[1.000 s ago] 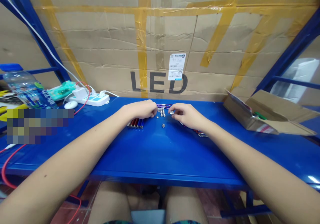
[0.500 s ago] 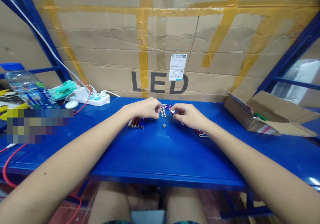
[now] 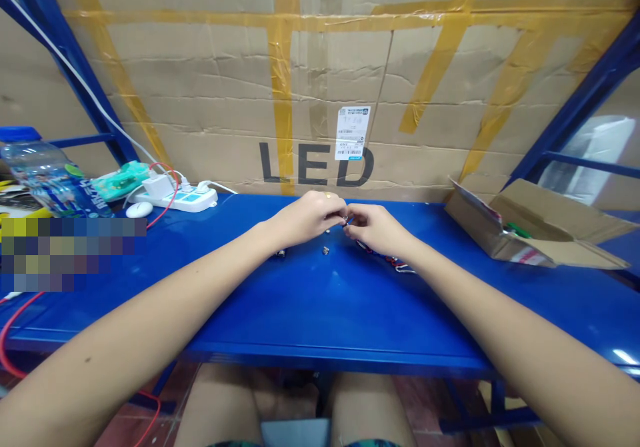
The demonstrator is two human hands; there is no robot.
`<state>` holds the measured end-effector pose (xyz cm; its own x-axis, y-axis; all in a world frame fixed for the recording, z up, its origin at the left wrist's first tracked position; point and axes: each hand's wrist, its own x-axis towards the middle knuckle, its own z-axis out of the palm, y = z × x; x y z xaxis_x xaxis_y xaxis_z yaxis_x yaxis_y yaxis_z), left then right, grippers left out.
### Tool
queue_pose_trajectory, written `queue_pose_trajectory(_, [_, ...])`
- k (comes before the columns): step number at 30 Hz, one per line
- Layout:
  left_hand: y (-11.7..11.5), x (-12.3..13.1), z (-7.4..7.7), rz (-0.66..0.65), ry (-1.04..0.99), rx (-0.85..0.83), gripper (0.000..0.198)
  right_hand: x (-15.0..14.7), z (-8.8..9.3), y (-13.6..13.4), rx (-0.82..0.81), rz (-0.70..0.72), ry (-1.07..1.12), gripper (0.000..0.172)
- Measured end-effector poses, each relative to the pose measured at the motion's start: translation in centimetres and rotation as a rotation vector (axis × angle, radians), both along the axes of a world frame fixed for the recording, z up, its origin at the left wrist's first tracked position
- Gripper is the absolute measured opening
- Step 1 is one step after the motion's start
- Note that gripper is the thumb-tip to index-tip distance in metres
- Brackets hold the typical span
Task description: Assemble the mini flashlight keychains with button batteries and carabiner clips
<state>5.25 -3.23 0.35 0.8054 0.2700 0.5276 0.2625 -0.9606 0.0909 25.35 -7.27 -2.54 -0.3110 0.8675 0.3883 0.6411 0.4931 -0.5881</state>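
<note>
My left hand (image 3: 315, 217) is pinched closed and meets my right hand (image 3: 373, 226) over the middle of the blue table. What its fingertips hold, if anything, is hidden. The right fingers are closed on a small blue tube with a silver end (image 3: 349, 221), mostly covered by the fingers. Just below the hands lies a small silver round piece (image 3: 325, 250), and part of another shows by my left fingers. Beside my right wrist are red and blue pieces with a silver carabiner clip (image 3: 405, 268). The tube ends (image 3: 281, 254) peek out past my left forearm.
An open cardboard box (image 3: 520, 234) stands at the right. To the left are a white power strip (image 3: 193, 198), a white mouse-like object (image 3: 139, 210), a water bottle (image 3: 50, 174) and red cables. A large taped carton (image 3: 220, 100) walls off the table's back.
My left hand has moved right from beside the rows of silver pieces to my right hand, so their fingertips meet. It now covers those rows. My right hand stays nearly in place.
</note>
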Motion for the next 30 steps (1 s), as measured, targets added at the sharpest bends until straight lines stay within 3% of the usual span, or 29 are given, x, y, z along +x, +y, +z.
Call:
queue_pose_trajectory(6, [0.0, -0.1, 0.0, -0.018, 0.018, 0.037, 0.013, 0.0, 0.0, 0.0, 0.008, -0.008, 0.0, 0.015])
queue_pose_trajectory(14, [0.3, -1.4, 1.6, 0.092, 0.004, 0.014, 0.018, 0.1, -0.1, 0.1, -0.012, -0.026, -0.006, 0.018])
queue_pose_trajectory(19, [-0.4, -0.7, 1.1, 0.042, 0.094, 0.005, 0.025, 0.0, -0.1, 0.0, -0.015, -0.004, 0.012, 0.013])
queue_pose_trajectory(26, [-0.6, -0.5, 0.8, 0.094, 0.12, -0.022, 0.027, 0.0, -0.1, 0.0, -0.021, -0.007, -0.005, 0.012])
queue_pose_trajectory(30, [0.3, -1.2, 1.1, 0.19, 0.111, -0.048, 0.025, 0.1, -0.3, 0.2, -0.021, -0.009, -0.001, 0.017])
